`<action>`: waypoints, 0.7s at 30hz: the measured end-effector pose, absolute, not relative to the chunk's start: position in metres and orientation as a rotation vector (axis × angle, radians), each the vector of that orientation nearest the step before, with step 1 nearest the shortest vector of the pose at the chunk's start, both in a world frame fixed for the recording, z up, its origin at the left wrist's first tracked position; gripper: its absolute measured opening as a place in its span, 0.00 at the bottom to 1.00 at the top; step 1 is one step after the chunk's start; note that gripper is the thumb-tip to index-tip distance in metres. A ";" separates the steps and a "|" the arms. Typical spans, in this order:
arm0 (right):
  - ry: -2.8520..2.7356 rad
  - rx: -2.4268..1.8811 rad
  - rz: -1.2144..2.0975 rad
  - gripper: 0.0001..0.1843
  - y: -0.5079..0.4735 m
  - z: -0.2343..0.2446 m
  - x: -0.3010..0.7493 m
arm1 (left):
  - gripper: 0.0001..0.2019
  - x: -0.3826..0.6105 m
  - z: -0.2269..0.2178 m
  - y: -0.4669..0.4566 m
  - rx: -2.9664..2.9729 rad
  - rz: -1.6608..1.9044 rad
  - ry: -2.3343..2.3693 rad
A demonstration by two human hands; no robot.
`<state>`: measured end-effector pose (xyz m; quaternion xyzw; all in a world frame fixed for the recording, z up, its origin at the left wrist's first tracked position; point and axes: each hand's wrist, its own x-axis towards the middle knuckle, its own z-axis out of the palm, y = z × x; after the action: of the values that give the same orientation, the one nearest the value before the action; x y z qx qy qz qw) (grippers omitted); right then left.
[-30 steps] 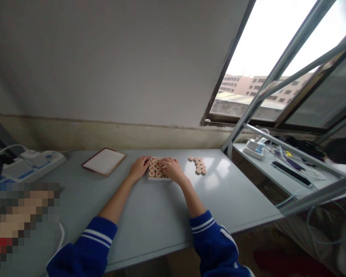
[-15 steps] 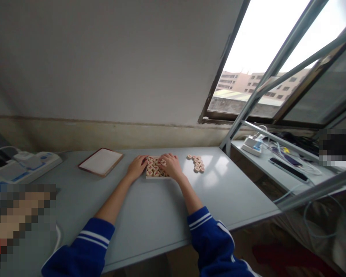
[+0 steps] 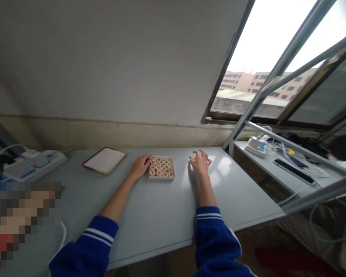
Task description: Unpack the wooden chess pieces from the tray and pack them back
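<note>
A shallow white box [image 3: 162, 177] sits on the desk, filled with rows of round Chinese chess pieces [image 3: 161, 167] with characters on top. My left hand [image 3: 140, 167] holds the box at its left side, its fingers curled at the upper left corner. To the right of the box, my right hand [image 3: 201, 163] is above the loose pieces, fingers spread and bent. One loose chess piece [image 3: 192, 157] shows at the left of that hand; the hand hides the others. Nothing can be seen gripped in my right hand.
A flat lid-like tray [image 3: 104, 161] with a dark red edge lies left of the box. At the far left is a white power strip [image 3: 31, 165] with cables. A metal post [image 3: 231, 148] rises by the desk's right back corner, and another desk [image 3: 265, 157] holds electronics beyond it.
My right hand has moved from above the box to the right, over the loose pieces, and its fingers have spread. My left hand has stayed at the box's left side.
</note>
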<state>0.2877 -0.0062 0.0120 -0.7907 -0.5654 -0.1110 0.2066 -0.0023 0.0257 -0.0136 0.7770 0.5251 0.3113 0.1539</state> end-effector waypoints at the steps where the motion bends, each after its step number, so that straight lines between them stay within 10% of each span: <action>1: -1.629 -2.209 -0.284 0.19 -0.006 0.010 0.288 | 0.17 -0.002 -0.013 0.025 2.231 0.894 1.507; 21: -2.422 -1.480 0.140 0.18 -0.023 0.033 0.184 | 0.16 0.000 -0.012 0.023 2.207 0.934 1.527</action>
<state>0.1840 -0.0231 0.0327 -0.5150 -0.8427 0.0488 0.1495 -0.0002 0.0230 -0.0117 0.7679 0.5313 0.3250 0.1496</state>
